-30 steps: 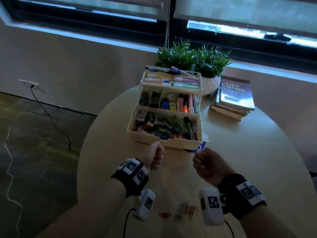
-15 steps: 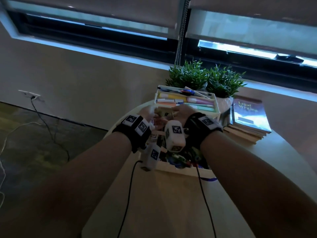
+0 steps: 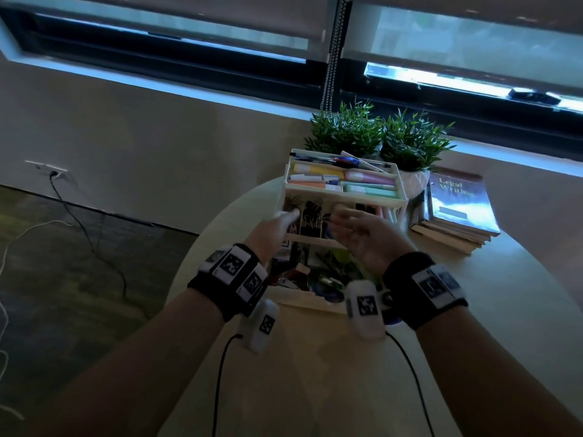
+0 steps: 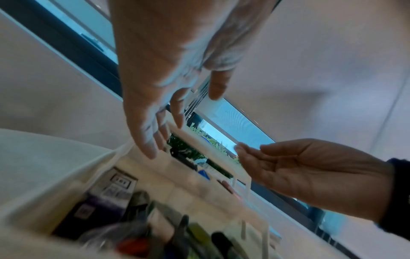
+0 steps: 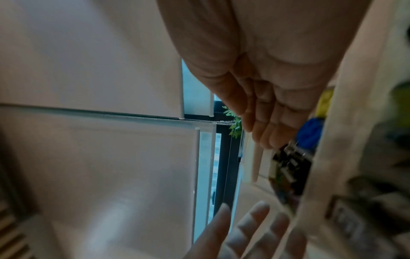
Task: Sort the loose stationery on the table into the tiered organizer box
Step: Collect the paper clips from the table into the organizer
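A cream tiered organizer box stands on the round table, its three trays stepped open. Pens and pastel highlighters fill the top tray, black binder clips the middle one, mixed small items the bottom. My left hand hovers over the middle tray's left side with straight fingers, holding nothing. My right hand is just right of it, palm turned inward, fingers straight and empty. The wrist views show both palms bare: left hand, right hand; binder clips lie just past the right fingertips.
Two potted green plants stand behind the box by the window. A stack of books lies to the right. Cables run from both wrist cameras across the near table. A wall socket with cords is at the left over dark floor.
Both hands rose from fists near the table's front edge to the middle tray and opened. Since half a second ago they have spread apart with the fingers straightened. The head view tilted upward.
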